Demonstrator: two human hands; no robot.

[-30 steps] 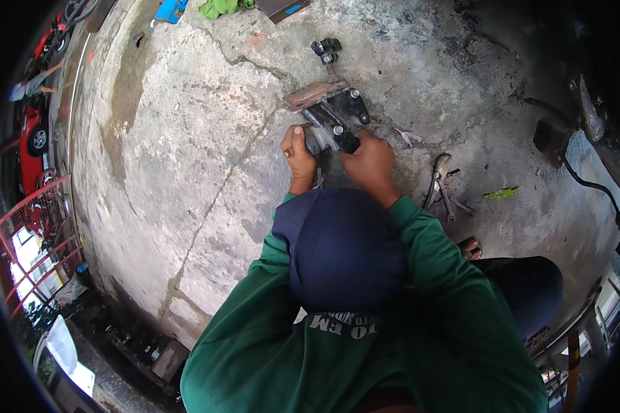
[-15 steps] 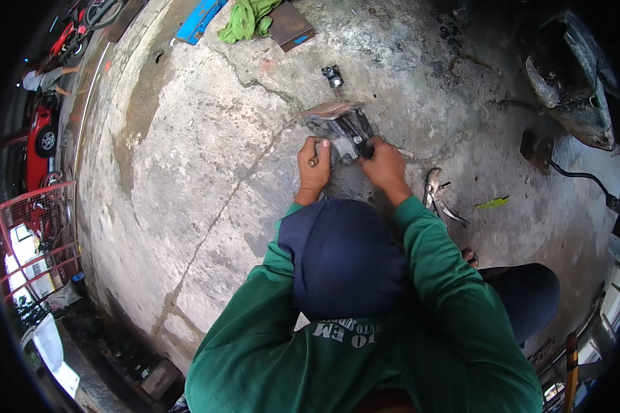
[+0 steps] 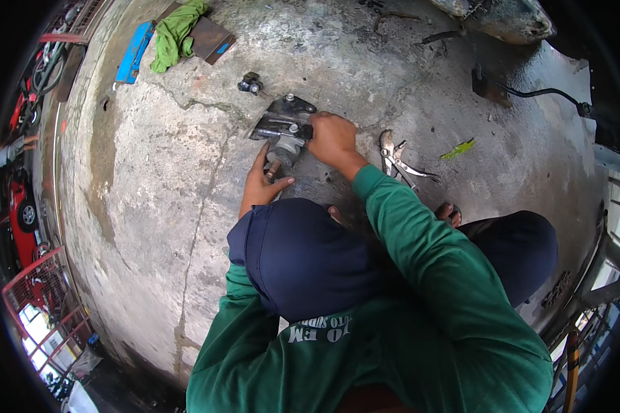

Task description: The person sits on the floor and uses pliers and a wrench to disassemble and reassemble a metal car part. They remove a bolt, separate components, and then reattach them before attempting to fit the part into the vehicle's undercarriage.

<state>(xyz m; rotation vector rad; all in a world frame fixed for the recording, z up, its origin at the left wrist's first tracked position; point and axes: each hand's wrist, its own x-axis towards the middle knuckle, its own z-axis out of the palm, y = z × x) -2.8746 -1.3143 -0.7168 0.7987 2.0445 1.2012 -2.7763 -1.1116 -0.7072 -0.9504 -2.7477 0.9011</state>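
Note:
A dark metal bracket assembly (image 3: pixel 277 127) with bolt heads on top and a grey rounded housing (image 3: pixel 286 153) at its near end is tilted up off the concrete. My right hand (image 3: pixel 334 143) is closed around its right side. At the near end, my left hand (image 3: pixel 258 184) has thumb and forefinger spread, the forefingertip close to the housing. Between them a short brownish metal rod (image 3: pixel 273 169) points at the housing; whether it is inside cannot be made out. Just beyond the assembly lies a small dark metal joint (image 3: pixel 251 84).
Locking pliers (image 3: pixel 397 158) lie right of my right forearm, with a green leaf (image 3: pixel 458 149) beyond. A blue case (image 3: pixel 136 52), green cloth (image 3: pixel 175 36) and brown flat box (image 3: pixel 210 40) are at far left. A black cable (image 3: pixel 548 94) runs at right. Red mesh fencing (image 3: pixel 45 282) stands left.
The assembly has been turned and tipped, showing its bolted side. My left hand has gone from closed around the rod to spread fingers. The view has shifted, moving the surroundings across the picture.

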